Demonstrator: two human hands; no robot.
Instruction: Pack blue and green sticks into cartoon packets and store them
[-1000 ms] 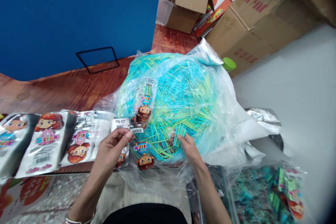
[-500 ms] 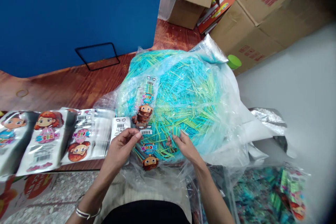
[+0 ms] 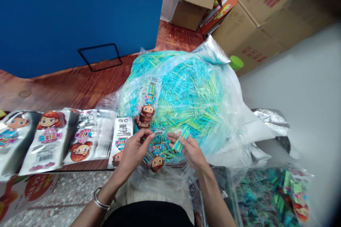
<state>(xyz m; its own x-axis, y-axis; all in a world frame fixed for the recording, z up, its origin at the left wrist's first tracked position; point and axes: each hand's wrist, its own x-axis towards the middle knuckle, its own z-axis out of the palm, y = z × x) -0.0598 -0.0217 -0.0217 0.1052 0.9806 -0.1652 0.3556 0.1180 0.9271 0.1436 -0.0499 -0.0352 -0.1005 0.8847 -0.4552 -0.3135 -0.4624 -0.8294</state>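
My left hand (image 3: 138,147) pinches the edge of a clear printed pouch (image 3: 157,149), which carries a barcode, a "Stick" logo and a cartoon face. Just to its right, my right hand (image 3: 190,147) grips a small bundle of blue and green sticks (image 3: 182,139) between thumb and fingers. Both hands are over the front of a big heap of thin blue and green sticks (image 3: 183,81) in a clear plastic bag (image 3: 229,113). Further back on the heap lie overlapping pouches (image 3: 147,104) of the same print, the top one with sticks inside.
Stacks of printed pouches (image 3: 49,142) line the table's front edge at left. A black wire frame (image 3: 101,56) stands by a blue panel (image 3: 80,10). Cardboard boxes (image 3: 239,32) fill the back right. At lower right, a clear bag (image 3: 266,195) holds filled pouches.
My left hand and the pouch have shifted right, closer to my right hand. My right hand has turned and lifted the stick bundle slightly, tilting it.
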